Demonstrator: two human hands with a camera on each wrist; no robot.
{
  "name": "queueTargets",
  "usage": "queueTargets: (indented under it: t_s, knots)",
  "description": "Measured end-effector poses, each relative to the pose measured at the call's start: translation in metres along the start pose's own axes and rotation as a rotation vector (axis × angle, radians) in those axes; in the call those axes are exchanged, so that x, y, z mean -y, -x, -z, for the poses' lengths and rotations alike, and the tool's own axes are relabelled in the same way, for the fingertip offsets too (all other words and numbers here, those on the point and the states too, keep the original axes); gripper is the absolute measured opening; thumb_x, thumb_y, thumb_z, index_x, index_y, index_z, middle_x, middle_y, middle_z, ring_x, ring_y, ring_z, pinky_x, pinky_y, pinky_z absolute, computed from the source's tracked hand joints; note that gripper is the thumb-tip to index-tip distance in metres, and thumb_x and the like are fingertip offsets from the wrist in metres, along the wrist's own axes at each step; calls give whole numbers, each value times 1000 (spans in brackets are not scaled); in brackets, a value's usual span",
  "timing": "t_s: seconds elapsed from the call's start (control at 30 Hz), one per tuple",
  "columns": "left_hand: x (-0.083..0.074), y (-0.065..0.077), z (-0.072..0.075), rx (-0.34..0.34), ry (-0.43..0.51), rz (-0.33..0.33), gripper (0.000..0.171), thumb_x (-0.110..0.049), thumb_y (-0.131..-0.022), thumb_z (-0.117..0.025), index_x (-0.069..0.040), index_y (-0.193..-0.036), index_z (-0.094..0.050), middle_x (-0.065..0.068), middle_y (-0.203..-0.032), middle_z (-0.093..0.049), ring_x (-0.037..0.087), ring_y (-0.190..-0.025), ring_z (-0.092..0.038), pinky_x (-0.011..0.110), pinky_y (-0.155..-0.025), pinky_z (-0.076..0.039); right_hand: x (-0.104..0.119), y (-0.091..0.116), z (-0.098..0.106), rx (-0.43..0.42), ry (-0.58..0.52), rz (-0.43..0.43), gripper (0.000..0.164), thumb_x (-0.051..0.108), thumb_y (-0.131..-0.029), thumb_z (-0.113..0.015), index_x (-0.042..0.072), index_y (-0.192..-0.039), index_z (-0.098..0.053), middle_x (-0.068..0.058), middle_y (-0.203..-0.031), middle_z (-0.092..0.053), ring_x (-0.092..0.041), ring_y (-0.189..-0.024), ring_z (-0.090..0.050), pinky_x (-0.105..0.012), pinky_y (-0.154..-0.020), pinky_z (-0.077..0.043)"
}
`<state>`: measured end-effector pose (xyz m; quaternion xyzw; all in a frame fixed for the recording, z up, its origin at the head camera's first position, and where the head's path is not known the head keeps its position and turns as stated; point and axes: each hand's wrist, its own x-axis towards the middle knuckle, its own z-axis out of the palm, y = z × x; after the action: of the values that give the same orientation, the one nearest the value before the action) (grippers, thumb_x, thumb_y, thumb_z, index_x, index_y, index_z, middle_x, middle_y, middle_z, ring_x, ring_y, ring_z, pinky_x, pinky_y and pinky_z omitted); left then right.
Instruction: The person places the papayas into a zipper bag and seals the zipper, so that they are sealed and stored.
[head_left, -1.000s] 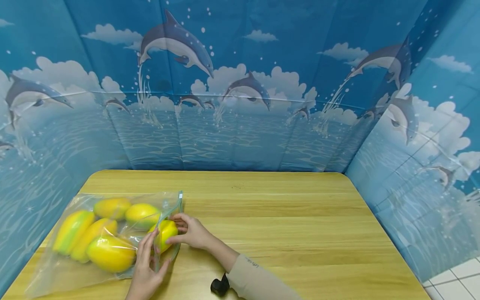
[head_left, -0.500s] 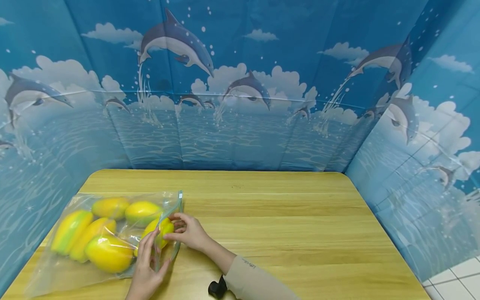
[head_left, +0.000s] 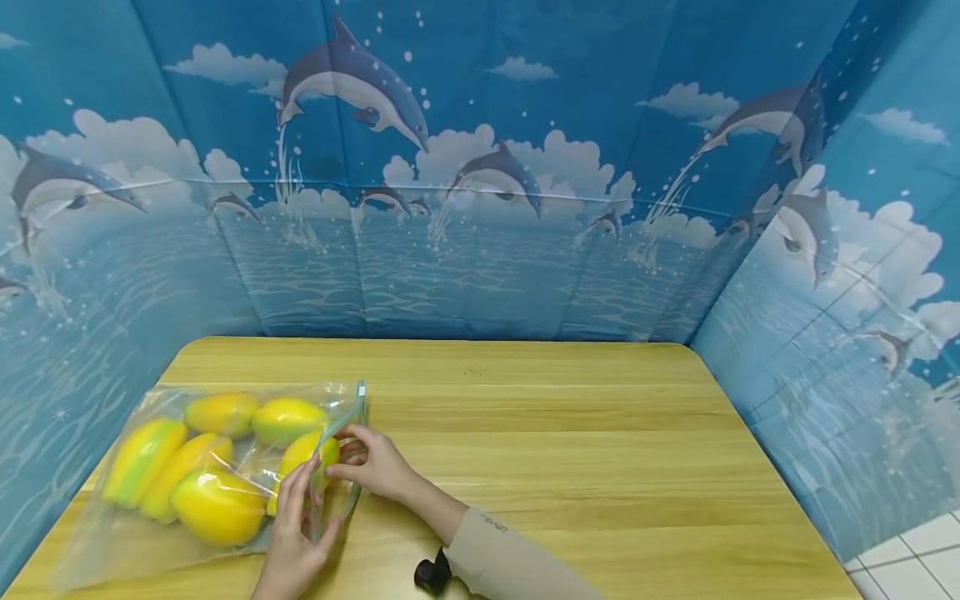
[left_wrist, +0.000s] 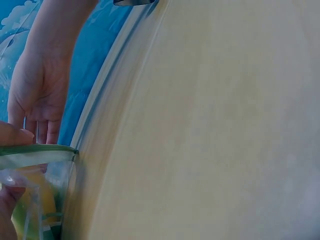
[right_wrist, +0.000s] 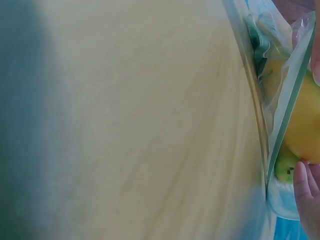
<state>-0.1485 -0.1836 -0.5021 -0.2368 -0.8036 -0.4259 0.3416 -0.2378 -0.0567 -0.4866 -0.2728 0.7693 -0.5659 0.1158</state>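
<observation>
A clear zip bag lies on its side at the left of the table, its greenish mouth turned to the right. Inside it are several yellow-green mangoes. My left hand holds the near edge of the mouth, fingers on one side and thumb on the other. At the opening, my right hand grips the end of a mango that is mostly inside the bag. The right wrist view shows this mango between fingers and thumb, just within the zip rim.
The wooden table stretches away to the right of the bag. A dolphin-print curtain hangs behind it and along both sides. A small black device sits beside the right sleeve.
The mango in my right hand has moved left, deeper into the bag. My right hand has followed it slightly. The left hand keeps its place at the mouth.
</observation>
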Motion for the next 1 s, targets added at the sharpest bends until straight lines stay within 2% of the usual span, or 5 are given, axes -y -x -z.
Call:
queueTargets:
  t_s: [0.27,0.43,0.67,0.77,1.0]
  knots:
    - [-25,-15,8,-6,18,-11,89,30,-41,-67,22,-123,-31,35,-112,-34,7,-75,-33,8,-43,-28,2,-1,-1,10,-58,10,41,11,-82,-66,2,-120,-53,-10,-118,-57,-16,-103,-59,-18,-82,-48]
    - [-26,-15,8,-3,16,-7,90,30,-41,-67,22,-123,-31,34,-112,-34,7,-75,-34,9,-43,-29,-2,1,-1,10,-76,1,42,12,-83,-65,2,-121,-53,-11,-119,-57,-16,-103,-59,-19,-82,-48]
    - [-25,-15,7,-2,21,-17,91,31,-40,-67,22,-123,-31,35,-112,-33,7,-76,-34,7,-43,-29,24,13,11,1,-89,-7,40,7,-84,-64,-4,-120,-52,-16,-119,-56,-23,-104,-58,-23,-85,-48]
    - [-25,-15,8,-3,18,-21,92,31,-39,-67,23,-123,-31,35,-111,-34,7,-75,-34,7,-43,-28,12,9,11,-4,-80,-13,40,9,-84,-64,-3,-120,-52,-16,-119,-56,-24,-104,-57,-25,-87,-47]
    - [-25,-14,8,-6,10,-10,92,31,-39,-67,22,-124,-31,33,-112,-35,7,-74,-34,8,-43,-28,-7,3,6,-2,-80,-35,39,13,-83,-66,4,-120,-55,-7,-117,-58,-14,-100,-58,-18,-83,-47]
